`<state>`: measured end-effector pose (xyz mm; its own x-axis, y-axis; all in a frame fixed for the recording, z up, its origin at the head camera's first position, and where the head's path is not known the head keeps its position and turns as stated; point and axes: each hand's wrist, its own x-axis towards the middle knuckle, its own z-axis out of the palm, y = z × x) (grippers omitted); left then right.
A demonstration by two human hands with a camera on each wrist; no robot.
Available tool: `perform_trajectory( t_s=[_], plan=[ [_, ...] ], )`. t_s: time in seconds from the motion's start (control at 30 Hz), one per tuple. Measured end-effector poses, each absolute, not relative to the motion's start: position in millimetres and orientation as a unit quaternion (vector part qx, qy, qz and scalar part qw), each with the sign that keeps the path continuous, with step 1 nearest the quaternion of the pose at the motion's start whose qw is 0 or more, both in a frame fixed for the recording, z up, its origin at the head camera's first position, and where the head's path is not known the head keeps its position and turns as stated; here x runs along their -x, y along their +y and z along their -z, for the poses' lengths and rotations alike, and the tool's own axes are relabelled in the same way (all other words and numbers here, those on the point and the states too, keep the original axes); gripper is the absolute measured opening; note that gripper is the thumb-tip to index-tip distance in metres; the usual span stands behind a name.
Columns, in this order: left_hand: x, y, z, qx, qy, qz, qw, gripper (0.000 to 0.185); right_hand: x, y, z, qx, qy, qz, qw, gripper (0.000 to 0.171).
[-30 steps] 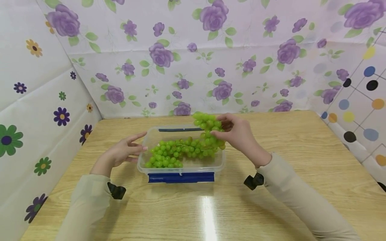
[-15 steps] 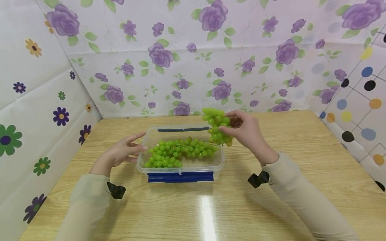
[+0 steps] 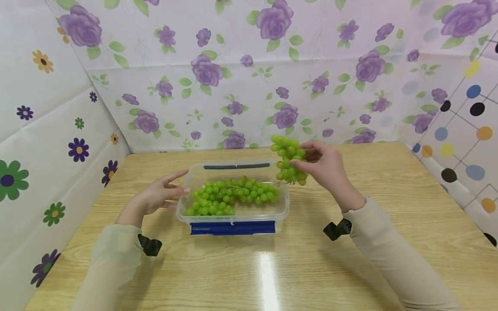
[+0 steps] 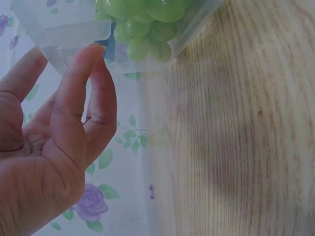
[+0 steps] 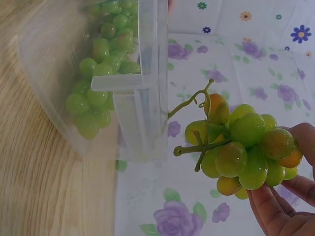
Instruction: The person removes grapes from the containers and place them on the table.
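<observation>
the right hand point(image 3: 324, 166) pinches a bunch point(image 3: 288, 157) between thumb and fingers; most of it sticks out leftward of those fingertips, raised near the box's point(image 3: 256, 219) right end, its stem point(image 5: 197, 148) pointing away from them. the left hand point(image 3: 157, 196) grips the box's left rim with thumb and fingertips. just rightward of that thumb, inside the box, lie more grapes point(image 3: 212, 201). the table point(image 3: 218, 276) is below both hands' fingers.
</observation>
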<state>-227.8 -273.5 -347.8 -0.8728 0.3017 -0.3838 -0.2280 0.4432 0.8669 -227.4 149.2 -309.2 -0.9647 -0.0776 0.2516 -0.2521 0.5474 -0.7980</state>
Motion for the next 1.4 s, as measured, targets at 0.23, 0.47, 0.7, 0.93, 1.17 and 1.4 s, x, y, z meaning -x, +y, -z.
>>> perform_trajectory(
  t_s=[0.23,0.47,0.7,0.93,1.17,1.4],
  plan=[
    [230.0,-275.7,347.8,-0.021,0.813,-0.525,0.251,0.084,230.6,152.4,312.5,-0.083,-0.873,-0.47,0.098,0.044],
    [232.0,-276.0,349.1,-0.017,0.814,-0.524,0.251,0.082,232.5,159.0,317.1,-0.067,-0.875,-0.471,0.093,0.048],
    [233.0,-270.6,351.8,-0.021,0.805,-0.535,0.257,0.08,230.8,167.5,327.5,-0.062,-0.878,-0.463,0.099,0.046],
    [231.0,-272.8,352.1,-0.021,0.803,-0.54,0.251,0.079,232.0,166.9,337.7,-0.06,-0.877,-0.467,0.094,0.047],
    [229.5,-274.1,350.4,-0.016,0.8,-0.545,0.25,0.079,232.6,165.7,342.5,-0.055,-0.874,-0.472,0.102,0.045],
    [228.9,-276.2,349.1,-0.015,0.801,-0.543,0.251,0.081,230.1,165.5,346.1,-0.038,-0.869,-0.482,0.105,0.046]
  ],
)
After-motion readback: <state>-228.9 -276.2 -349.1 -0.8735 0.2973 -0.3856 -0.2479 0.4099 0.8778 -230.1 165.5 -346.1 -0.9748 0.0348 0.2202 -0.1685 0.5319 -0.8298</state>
